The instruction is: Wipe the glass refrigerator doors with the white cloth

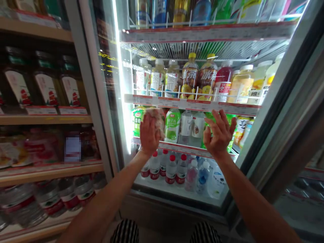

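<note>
Two bare forearms [108,199] reaching up from the lower corners; left hand [150,133], fingers together, lies flat on one crumpled cloth [159,122] near frame centre, right hand [219,136] fanned loosely to its right, two yellow-capped tea bottles [189,76] above, four red-capped bottles [171,170] below!

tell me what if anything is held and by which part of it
A light cloth lies behind the flat left hand; whether it is gripped or only pressed, and by which part, cannot be told. The right hand shows nothing held.
</note>
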`<state>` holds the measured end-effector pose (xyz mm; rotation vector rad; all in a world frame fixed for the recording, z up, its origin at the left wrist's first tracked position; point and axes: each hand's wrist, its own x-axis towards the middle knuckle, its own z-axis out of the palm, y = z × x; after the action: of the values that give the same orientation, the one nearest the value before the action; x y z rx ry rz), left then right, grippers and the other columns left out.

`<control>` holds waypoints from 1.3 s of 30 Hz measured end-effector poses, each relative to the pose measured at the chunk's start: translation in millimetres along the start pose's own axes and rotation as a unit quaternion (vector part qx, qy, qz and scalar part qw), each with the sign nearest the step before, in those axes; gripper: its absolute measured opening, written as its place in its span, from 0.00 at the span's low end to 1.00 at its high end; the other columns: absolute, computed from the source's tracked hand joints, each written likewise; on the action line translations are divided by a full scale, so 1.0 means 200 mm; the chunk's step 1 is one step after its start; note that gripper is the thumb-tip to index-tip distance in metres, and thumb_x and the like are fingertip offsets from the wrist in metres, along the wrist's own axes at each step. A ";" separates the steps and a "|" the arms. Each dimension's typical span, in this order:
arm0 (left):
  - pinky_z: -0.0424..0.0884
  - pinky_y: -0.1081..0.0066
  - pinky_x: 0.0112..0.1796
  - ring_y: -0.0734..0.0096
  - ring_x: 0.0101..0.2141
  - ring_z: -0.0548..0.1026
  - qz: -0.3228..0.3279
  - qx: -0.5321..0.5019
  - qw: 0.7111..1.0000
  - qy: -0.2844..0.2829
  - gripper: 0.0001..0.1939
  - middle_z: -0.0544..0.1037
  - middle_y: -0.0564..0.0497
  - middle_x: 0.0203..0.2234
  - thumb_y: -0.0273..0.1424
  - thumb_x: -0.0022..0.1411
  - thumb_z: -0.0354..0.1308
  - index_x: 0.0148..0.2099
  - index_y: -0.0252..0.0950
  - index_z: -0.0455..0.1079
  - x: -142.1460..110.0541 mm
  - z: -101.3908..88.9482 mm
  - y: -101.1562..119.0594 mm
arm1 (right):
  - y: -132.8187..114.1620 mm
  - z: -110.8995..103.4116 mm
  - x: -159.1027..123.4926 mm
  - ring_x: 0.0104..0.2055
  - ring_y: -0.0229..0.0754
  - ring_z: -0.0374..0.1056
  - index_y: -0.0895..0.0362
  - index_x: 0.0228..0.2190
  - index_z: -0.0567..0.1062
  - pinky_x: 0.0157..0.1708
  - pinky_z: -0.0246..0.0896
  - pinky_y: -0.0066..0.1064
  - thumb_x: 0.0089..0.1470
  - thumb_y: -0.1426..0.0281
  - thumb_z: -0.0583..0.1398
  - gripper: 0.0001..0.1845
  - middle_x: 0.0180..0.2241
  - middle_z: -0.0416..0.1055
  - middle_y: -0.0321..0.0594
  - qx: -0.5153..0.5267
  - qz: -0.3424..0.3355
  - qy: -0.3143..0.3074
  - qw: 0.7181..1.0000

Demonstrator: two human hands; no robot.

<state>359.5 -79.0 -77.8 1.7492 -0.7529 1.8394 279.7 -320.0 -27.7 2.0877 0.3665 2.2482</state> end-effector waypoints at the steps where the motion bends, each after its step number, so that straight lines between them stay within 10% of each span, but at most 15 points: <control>1: 0.48 0.57 0.60 0.63 0.62 0.46 0.057 -0.004 0.998 -0.036 0.28 0.50 0.45 0.62 0.29 0.63 0.44 0.64 0.37 0.44 -0.02 0.01 0.04 | 0.00 0.00 0.00 0.59 0.47 0.57 0.51 0.40 0.71 0.59 0.40 0.50 0.49 0.73 0.52 0.16 0.53 0.66 0.38 0.000 0.002 -0.003 1.000; 5: 0.49 0.60 0.59 0.65 0.62 0.48 0.142 0.011 0.987 -0.075 0.29 0.54 0.46 0.61 0.30 0.62 0.46 0.64 0.38 0.44 -0.07 0.00 0.04 | 0.00 -0.01 0.00 0.59 0.47 0.56 0.51 0.41 0.71 0.59 0.40 0.50 0.49 0.73 0.52 0.16 0.53 0.66 0.38 0.004 -0.002 -0.013 1.000; 11: 0.48 0.59 0.60 0.66 0.63 0.43 -0.106 0.049 0.990 0.080 0.28 0.43 0.46 0.64 0.29 0.63 0.42 0.65 0.37 0.43 -0.01 -0.01 -0.07 | -0.01 -0.01 0.01 0.59 0.46 0.57 0.52 0.39 0.72 0.59 0.39 0.49 0.50 0.72 0.51 0.15 0.52 0.66 0.38 -0.009 0.004 -0.016 1.000; 17: 0.50 0.59 0.59 0.64 0.62 0.48 0.119 0.015 0.990 -0.069 0.29 0.53 0.44 0.61 0.29 0.62 0.46 0.64 0.36 0.44 -0.07 0.01 0.08 | 0.00 -0.01 0.00 0.59 0.44 0.56 0.53 0.39 0.72 0.59 0.39 0.49 0.50 0.73 0.51 0.15 0.52 0.66 0.39 -0.001 -0.005 -0.006 1.000; 23: 0.48 0.57 0.59 0.63 0.63 0.44 -0.087 0.051 0.994 0.043 0.28 0.44 0.42 0.63 0.29 0.63 0.43 0.64 0.34 0.44 -0.03 -0.03 -0.03 | -0.01 -0.02 0.01 0.59 0.44 0.55 0.53 0.40 0.72 0.60 0.38 0.48 0.50 0.73 0.52 0.15 0.53 0.66 0.39 0.006 0.000 -0.012 1.000; 29: 0.49 0.60 0.59 0.64 0.62 0.48 0.130 0.010 0.987 -0.092 0.26 0.56 0.44 0.60 0.30 0.62 0.46 0.62 0.35 0.50 -0.09 0.01 0.07 | -0.01 -0.02 0.01 0.59 0.46 0.55 0.53 0.39 0.72 0.60 0.37 0.49 0.50 0.73 0.51 0.15 0.53 0.65 0.38 0.000 0.001 -0.025 1.000; 35: 0.49 0.53 0.59 0.56 0.62 0.44 -0.093 0.064 0.993 0.031 0.27 0.43 0.40 0.63 0.33 0.66 0.39 0.63 0.25 0.45 -0.07 -0.06 -0.11 | -0.02 -0.03 0.01 0.59 0.45 0.56 0.53 0.39 0.72 0.59 0.39 0.49 0.51 0.72 0.50 0.15 0.52 0.67 0.38 -0.004 0.007 -0.024 1.000; 39: 0.54 0.55 0.58 0.57 0.62 0.48 -0.017 0.048 0.998 -0.023 0.25 0.48 0.41 0.63 0.32 0.64 0.42 0.62 0.29 0.49 -0.10 -0.03 -0.01 | -0.02 -0.02 0.01 0.59 0.47 0.56 0.53 0.39 0.72 0.59 0.39 0.50 0.50 0.72 0.51 0.16 0.52 0.66 0.39 0.002 0.003 -0.015 1.000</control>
<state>357.7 -73.4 -97.3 1.8592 -0.6581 1.8462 274.5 -316.9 -26.1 2.1246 0.3635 2.2170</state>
